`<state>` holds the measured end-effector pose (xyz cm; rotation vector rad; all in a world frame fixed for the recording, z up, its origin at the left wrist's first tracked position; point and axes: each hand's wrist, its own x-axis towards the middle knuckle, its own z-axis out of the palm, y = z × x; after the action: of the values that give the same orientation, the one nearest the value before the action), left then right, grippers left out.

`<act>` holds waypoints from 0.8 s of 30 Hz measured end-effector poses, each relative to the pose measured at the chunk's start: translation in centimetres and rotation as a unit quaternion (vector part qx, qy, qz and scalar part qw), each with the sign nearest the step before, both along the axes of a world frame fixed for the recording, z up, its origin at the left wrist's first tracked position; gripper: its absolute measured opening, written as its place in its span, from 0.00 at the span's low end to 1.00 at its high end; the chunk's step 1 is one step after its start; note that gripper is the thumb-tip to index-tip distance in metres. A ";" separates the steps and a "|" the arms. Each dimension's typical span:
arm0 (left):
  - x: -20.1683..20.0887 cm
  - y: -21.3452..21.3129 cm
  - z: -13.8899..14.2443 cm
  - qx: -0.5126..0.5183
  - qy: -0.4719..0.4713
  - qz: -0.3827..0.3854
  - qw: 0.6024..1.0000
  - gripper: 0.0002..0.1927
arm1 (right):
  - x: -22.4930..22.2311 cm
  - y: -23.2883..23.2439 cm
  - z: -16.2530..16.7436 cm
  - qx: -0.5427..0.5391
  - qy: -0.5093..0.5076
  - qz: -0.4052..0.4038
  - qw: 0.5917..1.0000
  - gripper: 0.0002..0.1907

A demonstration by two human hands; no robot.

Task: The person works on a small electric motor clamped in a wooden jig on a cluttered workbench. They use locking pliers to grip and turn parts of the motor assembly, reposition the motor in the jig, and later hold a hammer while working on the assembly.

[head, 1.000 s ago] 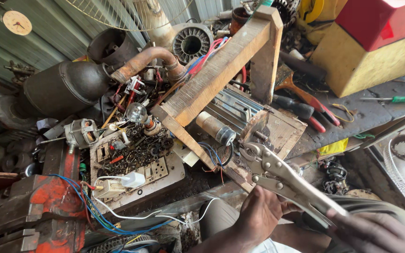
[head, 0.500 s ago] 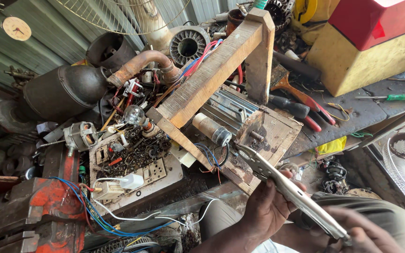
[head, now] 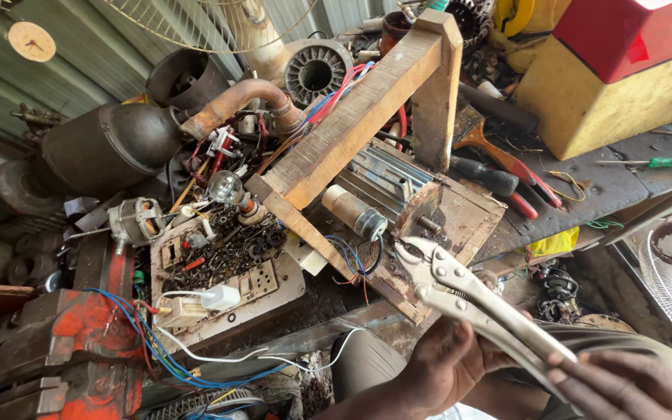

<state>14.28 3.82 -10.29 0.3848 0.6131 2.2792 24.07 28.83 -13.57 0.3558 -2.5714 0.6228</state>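
Two bare hands hold locking pliers (head: 468,299) over a crowded workbench (head: 624,187): the left hand (head: 449,365) grips the tool from below about midway along its handles, while the right hand (head: 624,385), at the near right edge, closes its fingers around the handle ends. The pliers slant from the near right up to the left, their jaws parted at the edge of a wooden block (head: 460,218) in the middle of the bench, just beside a small metal shaft (head: 429,225) that sticks out of the wood. Whether the jaws touch the shaft cannot be told. A wooden frame (head: 359,117) leans across the block, with a finned metal motor (head: 386,175) and a grey cylinder (head: 355,211) beneath it. To the left lies a tray (head: 274,284) of screws and small parts, with a clear bulb (head: 225,187) just beyond it and blue and white wires trailing near. A red vise (head: 79,342) sits at the near left. Farther left stand a dark round tank (head: 110,148) and a rusty pipe (head: 235,101). On the right of the bench lie red-handled pliers (head: 519,167), a green screwdriver (head: 655,162) and a yellow box (head: 608,89) topped by a red one (head: 624,31).
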 end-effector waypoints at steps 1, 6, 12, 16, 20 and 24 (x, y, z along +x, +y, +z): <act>0.0 -0.1 0.3 0.009 -0.001 -0.001 1.000 0.30 | 0.6 -1.0 -0.7 -0.041 -0.009 -0.022 0.999 0.22; 0.2 0.4 0.7 0.020 -0.039 0.017 0.999 0.30 | 1.7 -2.3 -3.4 -0.306 -0.104 -0.014 0.946 0.11; -1.0 2.8 -0.8 0.151 -0.041 -0.001 0.988 0.42 | 0.3 2.4 -5.8 -0.436 -0.181 0.073 0.879 0.36; -2.3 3.8 -0.7 0.156 0.005 -0.013 0.988 0.53 | 0.4 2.4 -9.0 -0.574 -0.326 0.033 0.750 0.35; -2.4 4.0 0.0 0.126 0.043 -0.030 0.991 0.58 | 0.8 2.1 -8.1 -0.619 -0.303 0.015 0.725 0.37; -1.3 2.9 0.6 0.063 0.025 -0.029 0.997 0.55 | -0.4 2.7 -2.7 -0.284 -0.160 0.014 0.945 0.32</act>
<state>12.94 6.72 -9.67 0.5172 0.4773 2.2640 23.65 31.48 -16.27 0.0980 -2.5245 1.4859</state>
